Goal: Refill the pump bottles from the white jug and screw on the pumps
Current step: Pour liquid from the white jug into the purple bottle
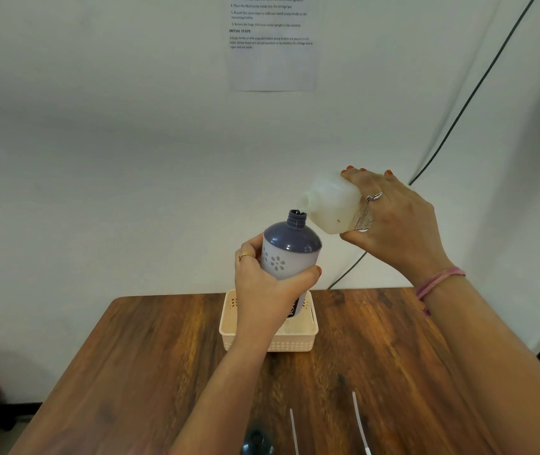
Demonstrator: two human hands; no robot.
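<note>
Your left hand [263,284] wraps its fingers around the purple flower-print pump bottle [290,249], held in the air above the cream basket [270,336] on the wooden surface [130,372]. Its black label is unreadable. Your right hand [390,218] grips the tilted white jug [327,205], spout at the bottle's open neck. The wall sheet [271,44] reads "INITIAL STATE".

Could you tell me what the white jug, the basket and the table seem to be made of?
White jug: translucent plastic, milky, light showing through.
Basket: cream moulded plastic, matte, with rows of punched holes.
Table: wood or wood-look laminate; brown grain, soft sheen. I cannot tell which.
</note>
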